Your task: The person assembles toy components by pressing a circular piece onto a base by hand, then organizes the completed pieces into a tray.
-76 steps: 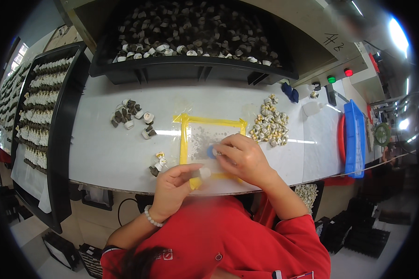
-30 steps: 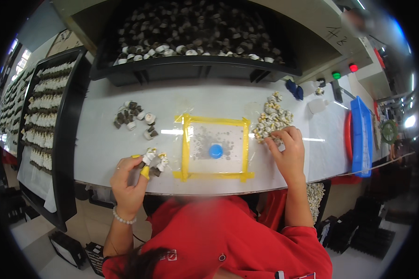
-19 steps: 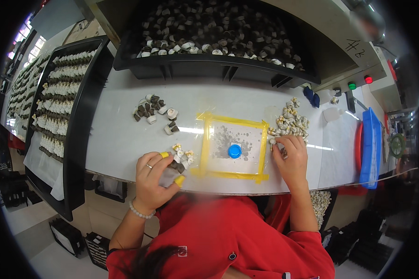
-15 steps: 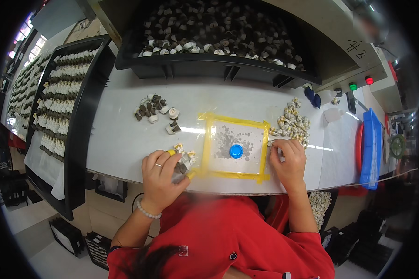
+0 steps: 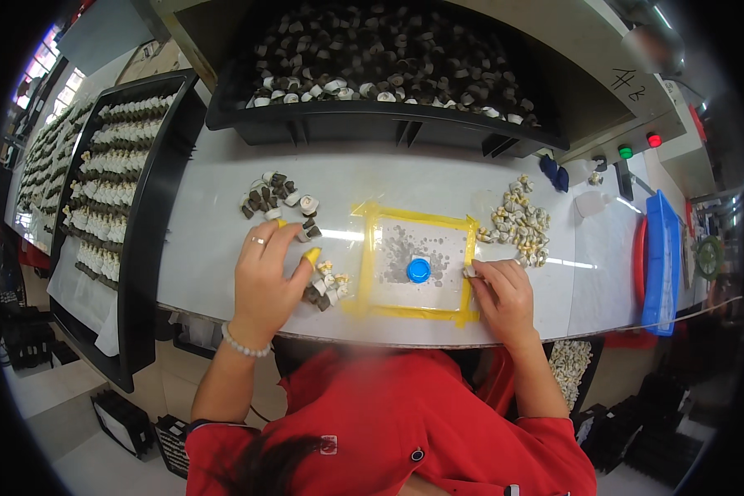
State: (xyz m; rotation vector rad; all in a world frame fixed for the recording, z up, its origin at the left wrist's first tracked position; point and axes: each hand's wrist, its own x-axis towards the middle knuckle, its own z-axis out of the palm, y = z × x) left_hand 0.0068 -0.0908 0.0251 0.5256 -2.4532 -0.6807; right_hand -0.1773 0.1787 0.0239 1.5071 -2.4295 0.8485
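My left hand (image 5: pixel 264 277), yellow covers on its fingertips, is open above the table, thumb and forefinger apart. Its forefinger is nearest a small dark-and-white piece (image 5: pixel 309 229) at the edge of a loose group of dark-and-white pieces (image 5: pixel 264 197). Just right of the thumb lies a cluster of dark pieces with white-and-yellowish tops (image 5: pixel 326 289). Thumb and fingers of my right hand (image 5: pixel 506 296) pinch a small whitish piece (image 5: pixel 469 270) over the right strip of a yellow tape frame (image 5: pixel 372 264). Inside that frame sits a round blue cap-like part (image 5: pixel 419 269) on a grey-spotted surface.
A heap of white-yellowish pieces (image 5: pixel 521 219) lies beyond my right hand. At the back stands a black bin (image 5: pixel 347 110) full of dark-and-white pieces. A black tray (image 5: pixel 161 165) with rows of pieces is at left, a blue tray (image 5: pixel 660 264) at right.
My left hand has moved away from the near cluster, up and left toward the loose dark-and-white pieces. My right hand has shifted slightly left and down, bringing its pinched piece to the tape.
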